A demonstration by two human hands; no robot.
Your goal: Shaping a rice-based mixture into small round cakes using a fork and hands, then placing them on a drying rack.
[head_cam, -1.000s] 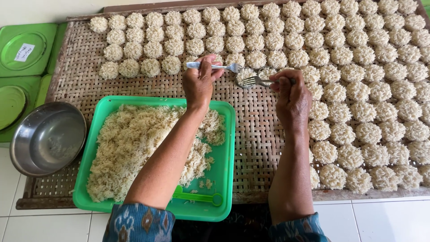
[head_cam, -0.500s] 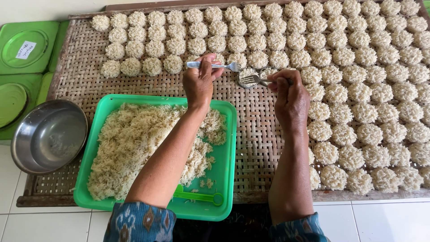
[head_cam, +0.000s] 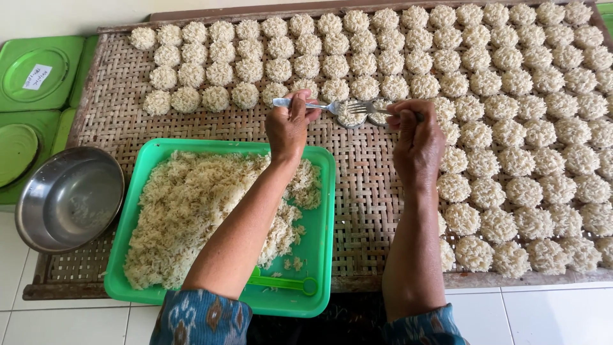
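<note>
My left hand (head_cam: 290, 124) grips a metal spoon (head_cam: 306, 104) whose bowl holds a small clump of pale noodles (head_cam: 350, 116). My right hand (head_cam: 416, 137) holds a metal fork (head_cam: 367, 109), its tines pressed against that clump above the woven bamboo tray (head_cam: 364, 185). Both hands hover over the tray's middle, just below the rows of round noodle nests (head_cam: 306, 64). A green plastic tray (head_cam: 322, 255) heaped with loose noodles (head_cam: 191, 211) lies under my left forearm.
Many more noodle nests (head_cam: 530, 160) cover the right side of the bamboo tray. A steel bowl (head_cam: 69, 198) sits at the left on the tray's corner. Green lids (head_cam: 38, 70) lie at the far left. A green scoop (head_cam: 281, 283) rests in the green tray. White tiles lie below.
Both hands have kept nearly the same place; the fork tines have moved closer against the clump on the spoon.
</note>
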